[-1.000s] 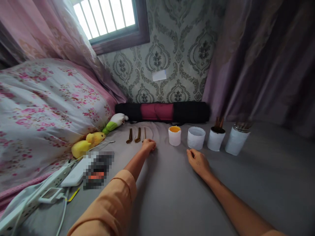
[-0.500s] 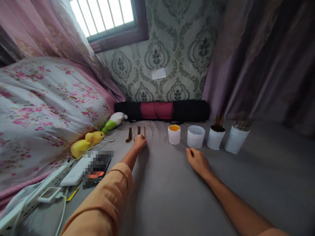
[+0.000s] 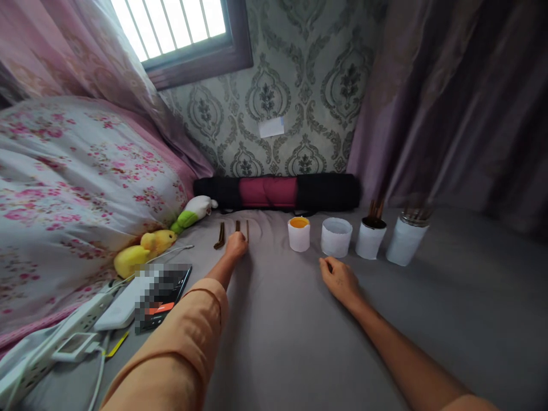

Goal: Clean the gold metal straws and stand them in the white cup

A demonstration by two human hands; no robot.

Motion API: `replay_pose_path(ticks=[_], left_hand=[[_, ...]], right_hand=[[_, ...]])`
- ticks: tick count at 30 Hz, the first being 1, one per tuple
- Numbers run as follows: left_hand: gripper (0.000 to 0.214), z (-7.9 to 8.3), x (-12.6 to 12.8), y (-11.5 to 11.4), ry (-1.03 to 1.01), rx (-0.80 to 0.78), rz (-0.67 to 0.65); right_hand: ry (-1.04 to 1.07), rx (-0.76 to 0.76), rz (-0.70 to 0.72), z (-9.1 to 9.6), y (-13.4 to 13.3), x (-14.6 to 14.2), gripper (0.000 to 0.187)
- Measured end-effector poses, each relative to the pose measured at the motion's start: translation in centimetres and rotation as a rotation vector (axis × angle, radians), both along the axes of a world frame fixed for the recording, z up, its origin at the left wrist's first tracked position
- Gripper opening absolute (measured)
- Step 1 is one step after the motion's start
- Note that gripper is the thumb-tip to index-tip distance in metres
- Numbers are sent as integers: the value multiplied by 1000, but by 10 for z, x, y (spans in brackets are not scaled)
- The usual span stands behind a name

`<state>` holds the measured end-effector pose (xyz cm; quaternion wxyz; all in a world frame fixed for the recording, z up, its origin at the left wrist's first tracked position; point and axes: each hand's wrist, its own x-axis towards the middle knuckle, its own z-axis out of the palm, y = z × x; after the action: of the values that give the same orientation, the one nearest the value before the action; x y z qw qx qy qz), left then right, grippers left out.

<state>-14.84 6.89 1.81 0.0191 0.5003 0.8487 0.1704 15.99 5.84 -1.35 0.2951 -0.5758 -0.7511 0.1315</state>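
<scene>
My left hand (image 3: 236,244) rests on the grey sheet with its fingers closed. Just beyond it lie a small bundle of thin brown sticks (image 3: 237,226) and a single brown stick (image 3: 247,230). Whether the fingers pinch one is hidden. To its left is another bundle of sticks (image 3: 220,236). My right hand (image 3: 340,278) lies on its side with curled fingers, and what they may hold does not show. Close behind it stands a wide white-wrapped container (image 3: 336,241). A smaller white container with a yellow-orange inside (image 3: 298,237) is to the left of that.
Two white-wrapped containers (image 3: 370,242) (image 3: 406,245) at right hold upright sticks. A black and maroon roll (image 3: 268,192) lies against the wall. At left are plush toys (image 3: 132,261), a power strip (image 3: 55,342), a white power bank (image 3: 117,308) and a partly blurred phone (image 3: 171,302).
The whole view has shifted slightly, so things appear a little further left. Both hands keep about the same places beside the sticks and the containers.
</scene>
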Motion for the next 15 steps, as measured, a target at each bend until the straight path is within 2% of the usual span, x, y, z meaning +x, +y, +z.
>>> replay_pose_path(ticks=[15], left_hand=[[22,-10,-3,11,45,-79,12]], right_hand=[[-19,3,14,2,-2,1,36]])
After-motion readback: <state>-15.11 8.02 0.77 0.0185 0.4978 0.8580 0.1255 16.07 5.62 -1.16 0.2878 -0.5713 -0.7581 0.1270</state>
